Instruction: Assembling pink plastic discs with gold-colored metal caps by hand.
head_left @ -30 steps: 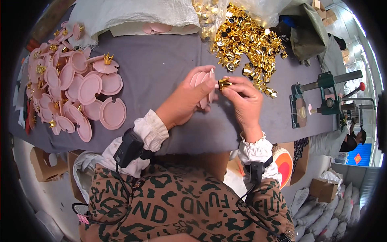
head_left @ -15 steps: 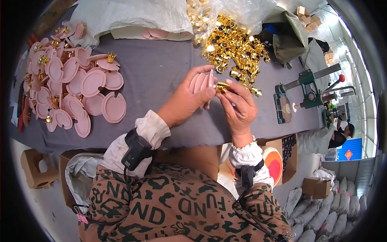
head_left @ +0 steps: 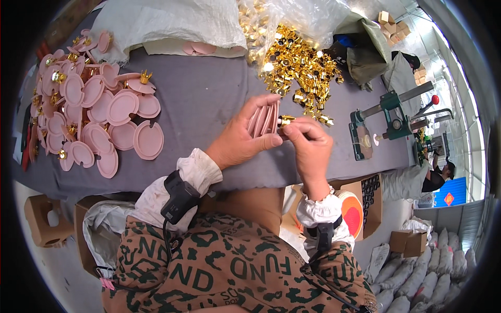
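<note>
Several pink oval plastic discs (head_left: 263,121) stand side by side in my left hand (head_left: 241,132), which is closed around them above the middle of the table. My right hand (head_left: 311,142) pinches a small gold crown-shaped piece (head_left: 286,120) against the face of the outermost disc. Whether the crown is seated in the disc I cannot tell. At the left lies a heap of pink discs (head_left: 122,107), some with a gold crown (head_left: 145,76) on them. Beyond my right hand spreads a pile of gold crown pieces (head_left: 300,68).
A green hand press (head_left: 394,117) with a red-knobbed lever stands at the right of the grey-covered table (head_left: 198,94). A white woven sack (head_left: 177,23) and clear plastic bags (head_left: 308,18) lie along the far side. Cardboard boxes (head_left: 49,221) and filled sacks (head_left: 417,279) are on the floor.
My right hand has brought the gold crown up to the outermost disc, its fingers now curled tighter. The stack in my left hand has turned slightly and sits a little lower.
</note>
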A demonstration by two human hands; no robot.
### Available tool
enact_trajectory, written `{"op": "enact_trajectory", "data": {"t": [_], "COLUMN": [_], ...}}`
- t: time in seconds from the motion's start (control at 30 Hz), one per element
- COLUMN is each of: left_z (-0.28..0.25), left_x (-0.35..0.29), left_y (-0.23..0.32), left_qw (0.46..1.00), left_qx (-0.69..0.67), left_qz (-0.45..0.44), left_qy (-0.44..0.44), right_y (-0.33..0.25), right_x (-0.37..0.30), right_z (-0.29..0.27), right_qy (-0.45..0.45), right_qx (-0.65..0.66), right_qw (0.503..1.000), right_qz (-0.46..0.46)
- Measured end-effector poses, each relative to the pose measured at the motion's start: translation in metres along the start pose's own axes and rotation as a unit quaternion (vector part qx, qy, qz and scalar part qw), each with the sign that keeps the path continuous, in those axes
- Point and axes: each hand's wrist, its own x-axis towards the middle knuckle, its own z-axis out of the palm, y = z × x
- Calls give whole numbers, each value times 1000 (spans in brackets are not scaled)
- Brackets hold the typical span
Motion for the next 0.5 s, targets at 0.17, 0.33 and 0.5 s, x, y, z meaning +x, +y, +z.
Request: {"op": "enact_trajectory", "data": {"t": [0.17,0.33,0.5], "left_z": [-3,-15,-14], "left_x": [-2,-3,-1], "left_y": [-6,0,14], "left_qw": [997,950,854], "left_qx": [75,287,470], "left_qz": [0,122,210], "left_qy": [3,-22,74], "right_y": [1,-3,11], "right_x": [-5,3,16], "right_z": [7,10,22], "right_qy": [41,-35,-29], "right_qx": [-129,188,293], "right_qw": [974,957,934], "right_qz": [-182,219,202]}}
